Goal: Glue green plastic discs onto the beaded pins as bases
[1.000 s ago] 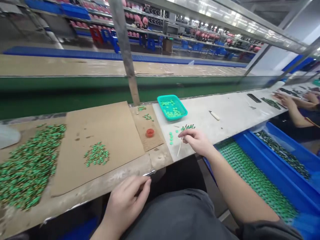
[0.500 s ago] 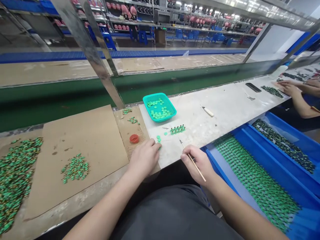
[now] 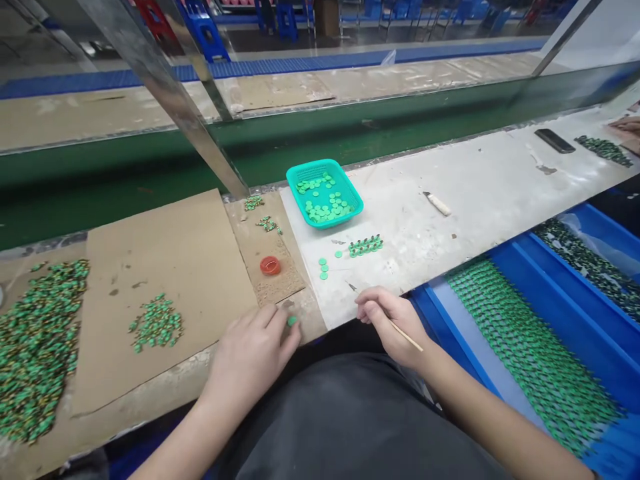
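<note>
My left hand (image 3: 250, 353) rests on the bench's front edge and pinches a small green disc (image 3: 291, 321) between its fingertips. My right hand (image 3: 393, 323) holds a thin wooden stick (image 3: 405, 337), its dark tip (image 3: 351, 287) touching the white bench top. Just beyond my hands lie a few loose green discs (image 3: 324, 268) and a short row of small green pieces (image 3: 365, 246). Behind them stands a teal basket (image 3: 295, 180) with several green discs in it.
A red cap (image 3: 270, 266) sits on cardboard (image 3: 175, 267). Green pieces lie in a small heap (image 3: 157, 323) and a big pile (image 3: 35, 347) at left. Blue trays (image 3: 550, 293) of green pieces fill the right. A white-handled tool (image 3: 437, 203), a dark phone (image 3: 555, 141), a green conveyor (image 3: 125, 173) and a slanted metal post (image 3: 165, 93) lie beyond.
My left hand drew back from the loose discs to the bench edge with one disc in its fingers. My right hand with the stick stayed near the edge. The view tilted down.
</note>
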